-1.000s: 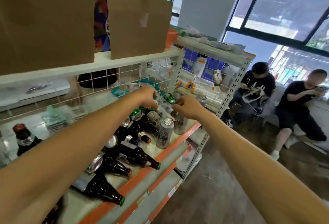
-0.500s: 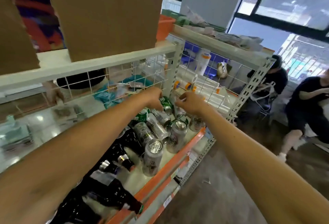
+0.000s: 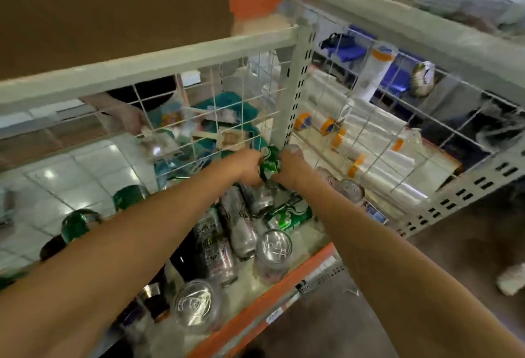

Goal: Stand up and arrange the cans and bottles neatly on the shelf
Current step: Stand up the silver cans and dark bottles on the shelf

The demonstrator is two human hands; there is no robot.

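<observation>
Hands have converged at shelf (image 3: 284, 286) back corner: left hand (image 3: 246, 166) fingers curl round green can (image 3: 268, 160), right hand (image 3: 293, 168) curled alongside, grip unclear; placement likely underway.

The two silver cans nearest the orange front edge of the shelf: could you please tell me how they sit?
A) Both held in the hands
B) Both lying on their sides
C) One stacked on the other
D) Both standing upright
D: the silver can and the other silver can each show a round top with its pull tab facing up, and they stand apart just behind the orange edge.
</observation>
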